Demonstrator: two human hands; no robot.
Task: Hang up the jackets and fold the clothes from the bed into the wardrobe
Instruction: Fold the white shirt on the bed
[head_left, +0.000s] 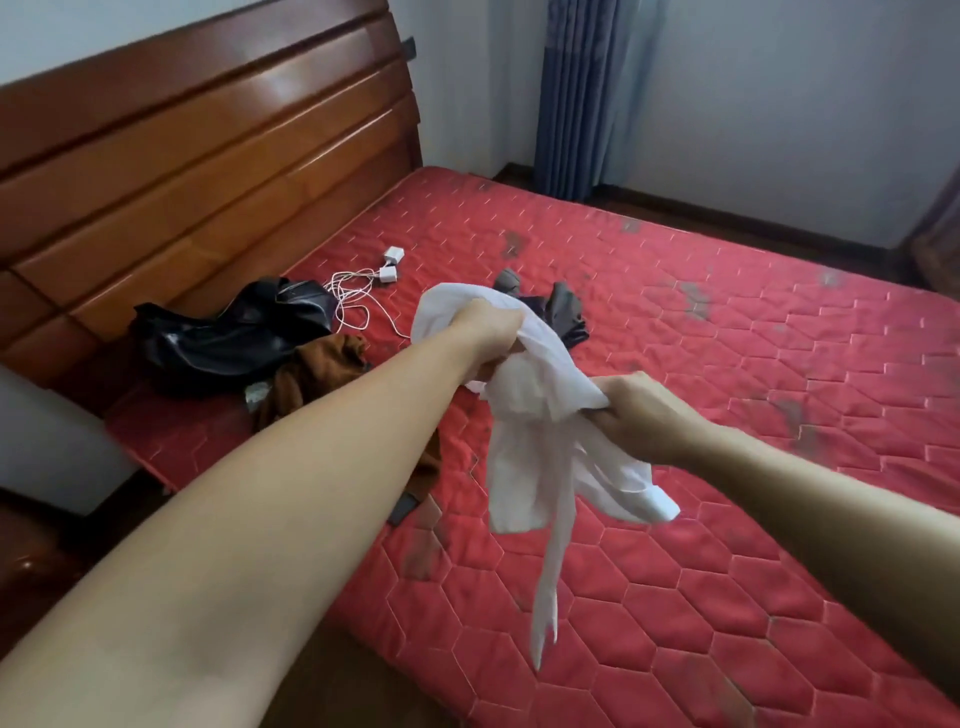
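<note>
Both hands hold a crumpled white garment in the air above the red quilted mattress. My left hand grips its upper end, my right hand grips it lower and nearer to me. A thin white strip of the cloth hangs down towards the mattress. On the bed by the headboard lies a black leather jacket, with a brown garment beside it. A dark grey garment lies behind the white one, partly hidden.
A wooden headboard runs along the left. White chargers with cables lie on the mattress near it. Blue curtains hang in the far corner against white walls. A dark flat object lies under my left forearm.
</note>
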